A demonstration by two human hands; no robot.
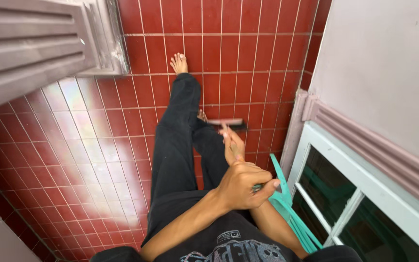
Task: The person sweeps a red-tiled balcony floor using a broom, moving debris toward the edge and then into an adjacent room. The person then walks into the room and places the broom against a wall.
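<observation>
Left hand: [242, 187] fingers curled tight around the upper end of the broom handle [234, 155], knuckles facing the camera, thumb pressed along the side.
Right hand: [233, 141] lower on the same handle, fingers wrapped closed on it; part of the hand is hidden behind the left one.
Broom handle: thin, pale, running from the hands down and away toward the floor; mostly covered by the two hands.
Broom head: [226, 122] flat bar, reddish with a dark edge, lying on the red tiled floor [248, 53] just beside the person's right foot.
Legs: black trousers [175, 145]; left bare foot [179, 63] stretched forward on the tiles, well apart from the broom head.
Green plastic object: [287, 206] teal slatted piece under the right forearm, near the window; kind cannot be told.
Window: [333, 194] white frame, dark glass, at right below a pink wall [379, 63].
Shutter: [30, 43] grey louvred panel at upper left.
</observation>
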